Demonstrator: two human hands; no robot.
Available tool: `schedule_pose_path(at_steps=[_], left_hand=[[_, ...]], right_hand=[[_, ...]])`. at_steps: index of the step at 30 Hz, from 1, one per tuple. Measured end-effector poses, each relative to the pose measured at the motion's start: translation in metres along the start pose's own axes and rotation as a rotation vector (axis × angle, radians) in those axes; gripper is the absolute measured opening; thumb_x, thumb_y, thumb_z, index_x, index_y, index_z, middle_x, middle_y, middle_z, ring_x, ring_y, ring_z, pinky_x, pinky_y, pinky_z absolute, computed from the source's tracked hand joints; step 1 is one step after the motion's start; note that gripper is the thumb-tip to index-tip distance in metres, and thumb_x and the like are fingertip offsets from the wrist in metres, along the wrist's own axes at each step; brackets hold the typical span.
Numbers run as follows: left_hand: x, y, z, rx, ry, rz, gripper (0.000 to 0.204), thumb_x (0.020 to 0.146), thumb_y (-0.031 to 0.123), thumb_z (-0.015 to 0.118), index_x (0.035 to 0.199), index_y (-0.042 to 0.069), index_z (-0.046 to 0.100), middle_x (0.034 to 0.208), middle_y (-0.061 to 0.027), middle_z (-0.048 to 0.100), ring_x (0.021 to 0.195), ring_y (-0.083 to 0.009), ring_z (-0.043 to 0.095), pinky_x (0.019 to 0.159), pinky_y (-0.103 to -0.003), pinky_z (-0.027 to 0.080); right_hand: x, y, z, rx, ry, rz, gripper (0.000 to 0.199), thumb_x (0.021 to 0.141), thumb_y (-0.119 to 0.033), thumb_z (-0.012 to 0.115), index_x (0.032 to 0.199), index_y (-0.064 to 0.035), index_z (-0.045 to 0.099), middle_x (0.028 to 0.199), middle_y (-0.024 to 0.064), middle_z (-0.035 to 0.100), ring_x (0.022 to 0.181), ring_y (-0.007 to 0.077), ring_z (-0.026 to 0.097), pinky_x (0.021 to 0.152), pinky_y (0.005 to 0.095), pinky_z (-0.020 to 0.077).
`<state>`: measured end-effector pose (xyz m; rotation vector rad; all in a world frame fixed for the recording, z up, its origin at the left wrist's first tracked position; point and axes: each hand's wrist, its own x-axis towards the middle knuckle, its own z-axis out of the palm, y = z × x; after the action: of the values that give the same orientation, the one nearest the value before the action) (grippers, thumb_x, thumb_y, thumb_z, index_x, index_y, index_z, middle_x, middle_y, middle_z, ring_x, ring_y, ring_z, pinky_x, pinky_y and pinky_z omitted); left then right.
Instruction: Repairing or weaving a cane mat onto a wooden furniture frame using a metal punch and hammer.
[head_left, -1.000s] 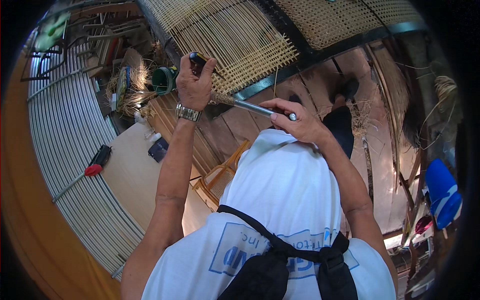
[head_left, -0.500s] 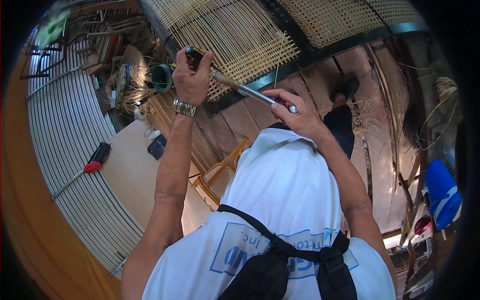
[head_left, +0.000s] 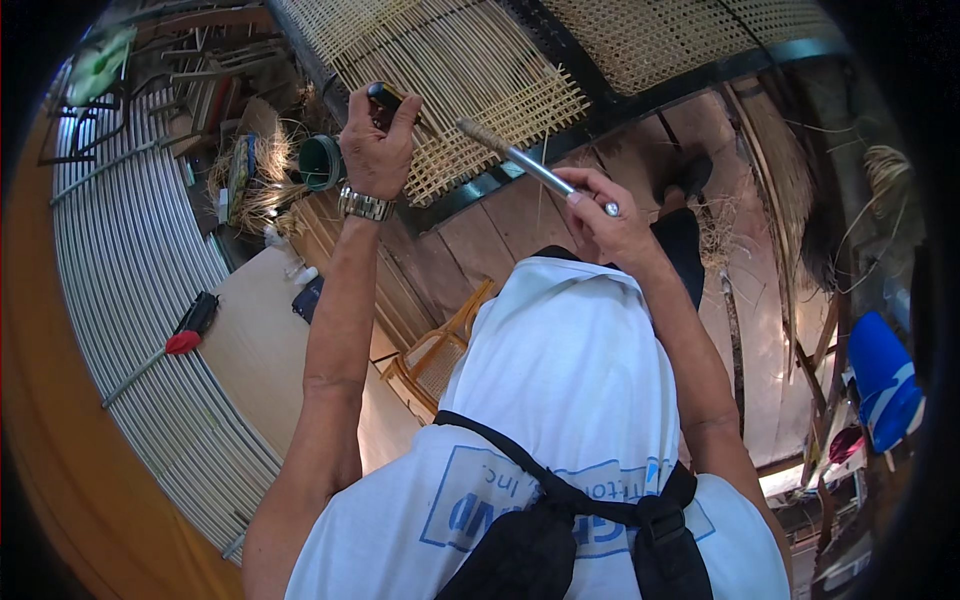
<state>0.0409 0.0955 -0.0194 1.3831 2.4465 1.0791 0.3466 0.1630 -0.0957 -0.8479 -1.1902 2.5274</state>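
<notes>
My left hand (head_left: 376,150), with a metal-band watch on the wrist, is closed around a black-and-yellow handled tool (head_left: 386,97); its working end is hidden. My right hand (head_left: 604,215) grips a silver metal rod (head_left: 540,170) with a rough brown far end, which points toward the left hand. The rod's tip hangs over the woven cane panel (head_left: 480,110) and is apart from the left hand's tool. That panel sits in a dark frame (head_left: 480,188), with open strands in its middle and a looser lattice of strips along its near edge.
A finer cane panel (head_left: 655,45) lies at the far right. At left are a green bucket (head_left: 320,160), cane scraps (head_left: 270,165), a slatted metal surface (head_left: 130,260) and a pale board (head_left: 260,335). A small wooden chair (head_left: 435,360) stands below; a blue container (head_left: 882,380) is at right.
My right hand has drawn the rod to the right, and its brown end has parted from beside my left hand. The left hand keeps its hold, shifted slightly up and left.
</notes>
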Motion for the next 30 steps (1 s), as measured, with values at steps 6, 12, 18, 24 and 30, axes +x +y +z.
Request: schedule_pose_path(at_steps=[6, 12, 18, 24, 30], left_hand=[[0.005, 0.013, 0.005, 0.103, -0.148, -0.019, 0.037, 0.092, 0.027, 0.082, 0.110, 0.004, 0.061, 0.077, -0.0040, 0.066, 0.066, -0.0146, 0.062, 0.059, -0.032, 0.051], [0.013, 0.013, 0.004, 0.085, -0.050, -0.019, 0.037, 0.091, 0.030, 0.082, 0.107, 0.003, 0.062, 0.079, -0.0050, 0.068, 0.068, -0.0153, 0.065, 0.060, -0.032, 0.052], [0.017, 0.009, 0.021, 0.057, -0.114, -0.029, 0.036, 0.091, 0.032, 0.082, 0.103, 0.005, 0.062, 0.079, -0.0053, 0.069, 0.071, -0.0154, 0.066, 0.063, -0.033, 0.053], [0.032, 0.007, 0.031, 0.189, -0.178, 0.071, 0.042, 0.091, 0.039, 0.080, 0.103, 0.004, 0.063, 0.080, -0.0086, 0.071, 0.070, -0.0209, 0.068, 0.062, -0.037, 0.054], [0.064, -0.005, 0.037, 0.231, -0.267, -0.032, 0.046, 0.091, 0.044, 0.078, 0.102, 0.002, 0.066, 0.080, -0.0117, 0.075, 0.071, -0.0235, 0.073, 0.064, -0.039, 0.057]], right_hand=[[0.018, -0.008, 0.006, 0.071, 0.057, 0.002, 0.036, 0.103, -0.014, 0.058, 0.137, -0.0019, 0.061, 0.085, -0.0026, 0.058, 0.073, 0.0037, 0.051, 0.059, 0.0189, 0.0416], [0.015, -0.010, -0.010, -0.010, 0.073, -0.022, 0.035, 0.104, -0.015, 0.058, 0.137, -0.0019, 0.060, 0.085, -0.0031, 0.058, 0.073, 0.0032, 0.051, 0.061, 0.0190, 0.0431], [0.014, -0.004, -0.022, 0.040, 0.110, 0.001, 0.036, 0.105, -0.015, 0.056, 0.139, -0.0031, 0.058, 0.085, -0.0028, 0.056, 0.063, -0.0004, 0.041, 0.053, 0.0151, 0.0331], [0.028, -0.002, -0.033, 0.093, 0.090, 0.040, 0.036, 0.104, -0.014, 0.058, 0.139, -0.0030, 0.059, 0.083, -0.0027, 0.056, 0.064, 0.0002, 0.043, 0.054, 0.0154, 0.0338], [0.036, -0.006, -0.028, 0.074, -0.146, 0.073, 0.033, 0.104, -0.015, 0.059, 0.136, -0.0054, 0.061, 0.082, -0.0038, 0.055, 0.062, -0.0002, 0.042, 0.052, 0.0155, 0.0311]])
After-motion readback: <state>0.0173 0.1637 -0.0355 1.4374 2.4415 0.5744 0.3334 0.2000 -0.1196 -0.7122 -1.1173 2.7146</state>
